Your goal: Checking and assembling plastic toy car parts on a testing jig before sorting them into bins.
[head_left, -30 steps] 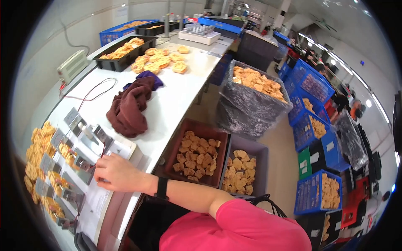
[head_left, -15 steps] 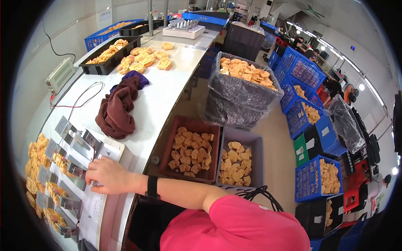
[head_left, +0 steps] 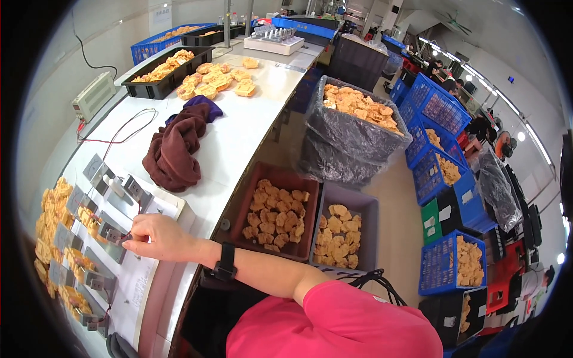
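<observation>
My right hand (head_left: 156,237), with a black watch (head_left: 226,261) on its wrist, reaches over a white test board (head_left: 142,286) on the bench. Its fingers are curled and pinched at a small grey metal block (head_left: 111,234); what lies between the fingertips is hidden. Several such blocks and upright metal plates (head_left: 95,168) stand in a row along the board. Yellowish-orange moulded pieces (head_left: 77,262) sit between them. More of these pieces (head_left: 55,209) are heaped along the board's left side. A white-handled lever (head_left: 113,185) stands at the far block. My left hand does not show.
A brown cloth (head_left: 173,158) lies beyond the board, near loose pieces (head_left: 218,77) and a black tray (head_left: 167,73). On the floor stand a red-brown bin (head_left: 245,200), a grey bin (head_left: 371,232) and a bag-lined bin (head_left: 340,152). Blue crates (head_left: 439,262) line the right.
My right hand has shifted slightly away from the metal block, and its fingers look more tightly curled. The whole view has moved a little.
</observation>
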`<state>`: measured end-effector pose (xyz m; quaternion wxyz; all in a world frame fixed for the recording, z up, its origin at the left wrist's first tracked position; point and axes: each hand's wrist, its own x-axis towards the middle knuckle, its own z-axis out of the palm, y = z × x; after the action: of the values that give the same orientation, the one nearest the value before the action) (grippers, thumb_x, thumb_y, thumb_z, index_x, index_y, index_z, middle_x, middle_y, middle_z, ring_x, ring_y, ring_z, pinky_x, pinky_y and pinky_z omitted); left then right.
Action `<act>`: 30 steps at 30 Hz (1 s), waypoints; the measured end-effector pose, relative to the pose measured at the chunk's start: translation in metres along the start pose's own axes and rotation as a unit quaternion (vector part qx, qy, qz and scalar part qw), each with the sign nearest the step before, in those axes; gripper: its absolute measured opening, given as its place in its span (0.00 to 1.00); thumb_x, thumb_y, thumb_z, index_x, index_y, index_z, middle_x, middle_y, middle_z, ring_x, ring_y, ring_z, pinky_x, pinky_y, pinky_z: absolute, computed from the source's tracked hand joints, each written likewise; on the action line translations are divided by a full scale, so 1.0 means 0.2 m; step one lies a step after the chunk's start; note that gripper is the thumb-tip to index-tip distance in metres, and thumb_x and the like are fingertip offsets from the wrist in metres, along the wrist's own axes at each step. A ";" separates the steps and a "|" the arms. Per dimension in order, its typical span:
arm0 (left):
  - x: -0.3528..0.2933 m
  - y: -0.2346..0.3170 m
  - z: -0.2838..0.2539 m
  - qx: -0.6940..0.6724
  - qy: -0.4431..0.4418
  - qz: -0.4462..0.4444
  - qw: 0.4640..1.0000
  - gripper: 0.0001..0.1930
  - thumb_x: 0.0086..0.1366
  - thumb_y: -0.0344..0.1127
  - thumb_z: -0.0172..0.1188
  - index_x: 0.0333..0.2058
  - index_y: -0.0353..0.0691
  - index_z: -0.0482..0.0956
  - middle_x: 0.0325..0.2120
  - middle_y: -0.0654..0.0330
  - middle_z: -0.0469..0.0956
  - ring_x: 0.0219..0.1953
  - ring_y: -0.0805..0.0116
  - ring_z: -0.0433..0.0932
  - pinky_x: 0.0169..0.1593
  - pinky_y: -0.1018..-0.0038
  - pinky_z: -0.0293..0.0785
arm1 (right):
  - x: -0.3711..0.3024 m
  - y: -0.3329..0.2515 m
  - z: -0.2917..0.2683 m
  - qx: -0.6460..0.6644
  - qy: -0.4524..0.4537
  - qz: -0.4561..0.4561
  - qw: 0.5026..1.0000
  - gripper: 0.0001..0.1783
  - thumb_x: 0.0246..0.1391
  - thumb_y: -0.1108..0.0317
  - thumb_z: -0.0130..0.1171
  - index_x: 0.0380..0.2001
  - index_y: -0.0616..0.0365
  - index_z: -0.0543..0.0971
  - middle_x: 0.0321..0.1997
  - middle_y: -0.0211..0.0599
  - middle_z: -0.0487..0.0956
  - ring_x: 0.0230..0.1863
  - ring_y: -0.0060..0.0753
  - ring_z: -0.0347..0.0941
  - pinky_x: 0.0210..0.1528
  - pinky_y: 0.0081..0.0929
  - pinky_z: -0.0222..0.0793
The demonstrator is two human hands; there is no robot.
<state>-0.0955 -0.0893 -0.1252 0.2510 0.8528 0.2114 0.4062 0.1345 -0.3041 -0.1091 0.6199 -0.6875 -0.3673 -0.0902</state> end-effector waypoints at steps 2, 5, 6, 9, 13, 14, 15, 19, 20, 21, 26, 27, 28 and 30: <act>0.00 0.01 0.00 0.001 0.000 0.004 1.000 0.12 0.63 0.33 0.63 0.37 0.26 0.82 0.34 0.47 0.81 0.36 0.57 0.78 0.44 0.66 0.76 | 0.00 -0.01 0.00 0.002 0.000 0.001 1.000 0.21 0.50 0.60 0.62 0.11 0.61 0.69 0.19 0.37 0.67 0.22 0.39 0.67 0.26 0.35 0.61; 0.00 0.04 -0.01 -0.002 0.004 -0.002 1.000 0.12 0.63 0.33 0.63 0.37 0.26 0.82 0.35 0.47 0.81 0.37 0.57 0.78 0.45 0.66 0.75 | 0.01 0.00 0.00 0.006 0.001 0.000 1.000 0.21 0.50 0.60 0.62 0.12 0.61 0.69 0.19 0.37 0.67 0.22 0.39 0.67 0.26 0.36 0.61; 0.00 0.06 -0.01 -0.005 0.006 -0.012 1.000 0.12 0.63 0.33 0.63 0.37 0.26 0.81 0.35 0.47 0.81 0.37 0.57 0.78 0.45 0.66 0.75 | 0.01 0.00 0.00 0.010 0.002 -0.001 1.000 0.21 0.50 0.60 0.61 0.12 0.62 0.69 0.19 0.38 0.68 0.22 0.40 0.67 0.26 0.36 0.61; 0.00 0.06 -0.01 -0.001 0.002 -0.009 1.000 0.12 0.63 0.33 0.63 0.38 0.27 0.81 0.35 0.47 0.81 0.37 0.57 0.78 0.45 0.66 0.76 | 0.00 0.00 -0.01 0.007 0.005 0.005 1.000 0.22 0.51 0.59 0.61 0.12 0.62 0.69 0.19 0.39 0.69 0.22 0.41 0.68 0.26 0.37 0.62; 0.00 0.03 0.00 0.008 -0.004 0.004 1.000 0.12 0.63 0.33 0.63 0.38 0.27 0.81 0.35 0.47 0.81 0.37 0.57 0.78 0.45 0.66 0.76 | 0.00 0.00 -0.02 -0.007 0.002 0.001 1.000 0.22 0.52 0.57 0.61 0.14 0.62 0.70 0.20 0.40 0.70 0.22 0.42 0.69 0.27 0.38 0.62; 0.00 0.03 -0.01 0.005 -0.004 0.000 1.000 0.12 0.63 0.33 0.63 0.38 0.27 0.81 0.35 0.47 0.81 0.37 0.57 0.78 0.45 0.66 0.76 | 0.00 0.01 -0.01 0.003 0.004 0.000 1.000 0.21 0.52 0.57 0.60 0.15 0.61 0.71 0.20 0.40 0.71 0.23 0.43 0.70 0.27 0.38 0.63; 0.00 0.02 -0.02 0.002 -0.004 -0.004 1.000 0.12 0.63 0.33 0.63 0.38 0.27 0.82 0.35 0.47 0.81 0.37 0.57 0.78 0.45 0.66 0.76 | 0.00 0.01 0.00 0.014 0.005 0.000 1.000 0.21 0.53 0.57 0.60 0.16 0.61 0.72 0.21 0.40 0.72 0.23 0.43 0.70 0.27 0.38 0.63; 0.00 0.03 -0.02 0.000 -0.001 -0.001 1.000 0.12 0.63 0.32 0.63 0.37 0.26 0.81 0.35 0.46 0.81 0.38 0.57 0.78 0.46 0.66 0.75 | 0.00 -0.01 0.00 0.012 -0.004 -0.004 1.000 0.19 0.53 0.56 0.60 0.18 0.59 0.74 0.21 0.39 0.73 0.24 0.43 0.72 0.28 0.38 0.64; 0.01 0.03 -0.01 -0.004 -0.003 0.000 1.000 0.12 0.63 0.32 0.63 0.37 0.26 0.81 0.35 0.46 0.81 0.38 0.57 0.78 0.46 0.66 0.75 | 0.00 -0.02 -0.01 0.005 -0.003 0.005 1.000 0.17 0.53 0.57 0.59 0.19 0.59 0.75 0.22 0.39 0.74 0.25 0.43 0.72 0.29 0.37 0.65; 0.01 0.02 0.00 -0.010 -0.005 0.004 1.000 0.12 0.63 0.33 0.63 0.37 0.26 0.81 0.35 0.46 0.81 0.37 0.57 0.78 0.46 0.66 0.75 | 0.00 -0.03 -0.02 -0.003 -0.001 0.014 1.000 0.16 0.53 0.58 0.59 0.20 0.59 0.76 0.22 0.38 0.75 0.25 0.43 0.73 0.29 0.36 0.65; 0.01 0.01 0.00 -0.044 -0.007 -0.006 0.999 0.13 0.63 0.34 0.63 0.37 0.25 0.81 0.35 0.45 0.81 0.37 0.55 0.78 0.45 0.65 0.75 | 0.00 -0.01 0.02 -0.028 0.008 -0.015 0.999 0.10 0.49 0.62 0.60 0.23 0.57 0.78 0.23 0.37 0.76 0.27 0.42 0.74 0.30 0.36 0.67; 0.00 0.02 -0.01 -0.025 -0.004 -0.004 1.000 0.14 0.63 0.34 0.63 0.37 0.25 0.81 0.35 0.44 0.81 0.37 0.55 0.78 0.45 0.64 0.75 | 0.00 0.00 0.03 -0.034 0.003 -0.038 0.999 0.08 0.47 0.64 0.60 0.23 0.57 0.78 0.23 0.36 0.77 0.28 0.41 0.75 0.31 0.37 0.67; 0.00 0.01 -0.02 -0.002 0.002 -0.003 1.000 0.14 0.63 0.35 0.64 0.37 0.25 0.81 0.35 0.44 0.81 0.37 0.54 0.78 0.45 0.64 0.75 | 0.00 0.00 0.05 -0.044 0.005 -0.038 0.998 0.07 0.45 0.64 0.61 0.22 0.55 0.78 0.23 0.35 0.77 0.29 0.41 0.75 0.31 0.38 0.67; 0.01 0.03 -0.01 -0.011 -0.004 -0.002 1.000 0.14 0.63 0.35 0.64 0.37 0.25 0.81 0.35 0.44 0.81 0.37 0.54 0.78 0.45 0.64 0.75 | -0.01 0.01 0.06 -0.059 0.013 -0.042 0.997 0.06 0.45 0.64 0.62 0.22 0.53 0.79 0.23 0.34 0.77 0.28 0.41 0.75 0.31 0.37 0.67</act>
<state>-0.0960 -0.0917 -0.1197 0.2624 0.8512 0.2079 0.4043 0.1315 -0.2937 -0.1148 0.5791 -0.7055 -0.3815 -0.1463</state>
